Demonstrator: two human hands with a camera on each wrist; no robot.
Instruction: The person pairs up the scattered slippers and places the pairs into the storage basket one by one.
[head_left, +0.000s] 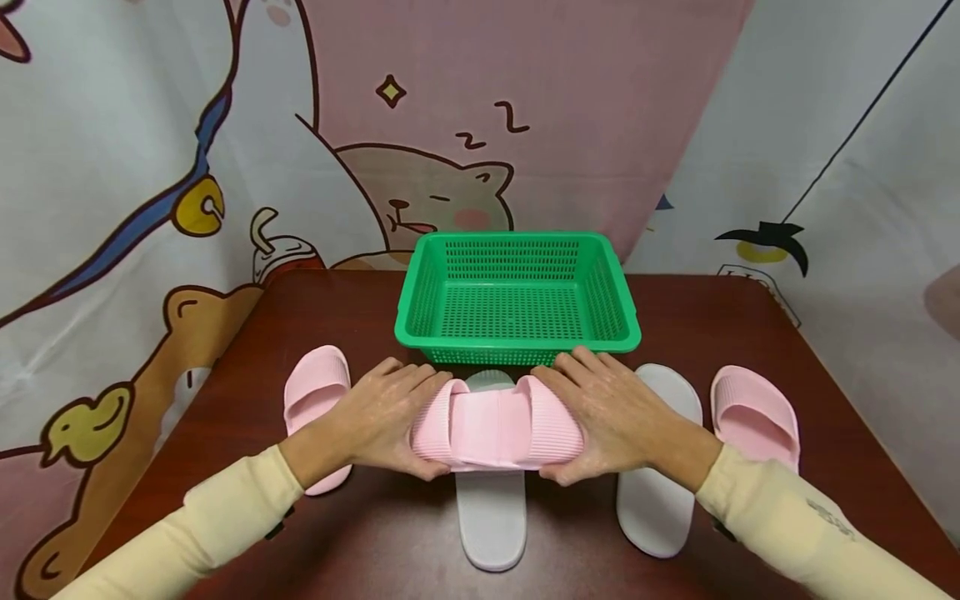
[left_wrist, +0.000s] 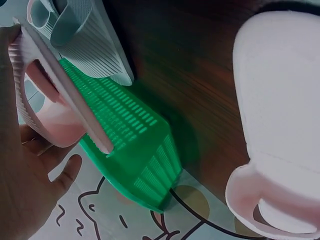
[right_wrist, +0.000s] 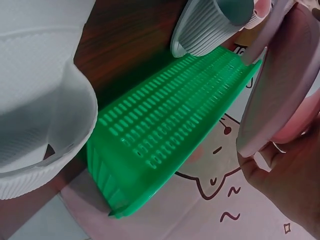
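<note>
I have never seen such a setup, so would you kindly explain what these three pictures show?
There is no machine: a person works with bare hands. The wide picture comes from a head-worn camera; the other two come from cameras on the left and right wrists. The left hand and right hand grip pink footwear from either end; whether it is one slipper or two is hard to tell. On the dark table are a green basket, a pink slipper on the left, another pink slipper on the right, and between them a pale middle slipper, partly hidden by the footwear, and a second pale slipper.
</note>
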